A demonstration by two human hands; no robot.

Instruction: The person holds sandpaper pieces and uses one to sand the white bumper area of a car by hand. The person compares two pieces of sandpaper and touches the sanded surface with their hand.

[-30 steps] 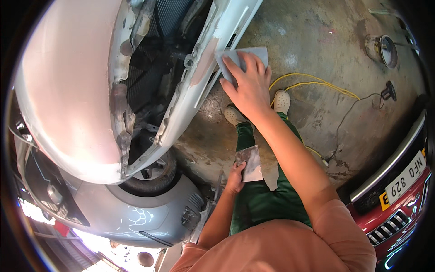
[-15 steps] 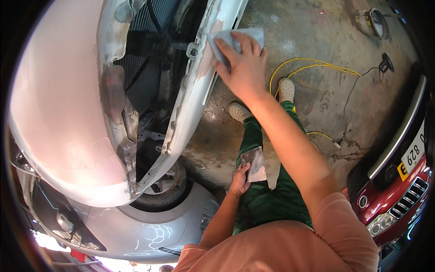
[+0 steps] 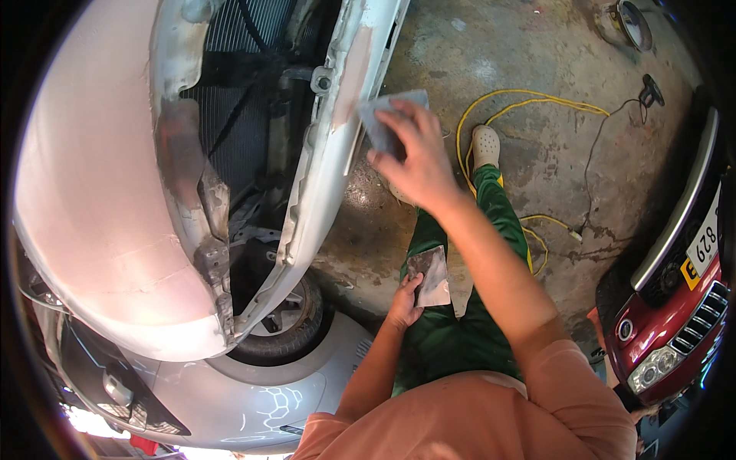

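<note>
My right hand (image 3: 414, 157) grips a thin blue-grey sheet (image 3: 378, 130) by its right side, blurred by motion. The sheet is at the outer edge of a long white car panel (image 3: 328, 165); I cannot tell whether they touch. A dull pinkish patch (image 3: 354, 69) shows on the panel just above it. Lower down, over my left thigh, my left hand (image 3: 406, 303) pinches a flat rectangular plate (image 3: 433, 280), smeared dark grey and whitish, with the thumb on top.
Left of the panel are a radiator (image 3: 253, 146), a broad pinkish-white body panel (image 3: 92, 192) and a wheel (image 3: 287, 330). A yellow cord (image 3: 491, 98) loops on the concrete floor around my shoe (image 3: 485, 146). A bucket (image 3: 625, 27) and a red vehicle (image 3: 652, 330) are at the right.
My right hand has drawn back from the pinkish patch, moving down with the sheet. The left hand keeps its hold on the plate.
</note>
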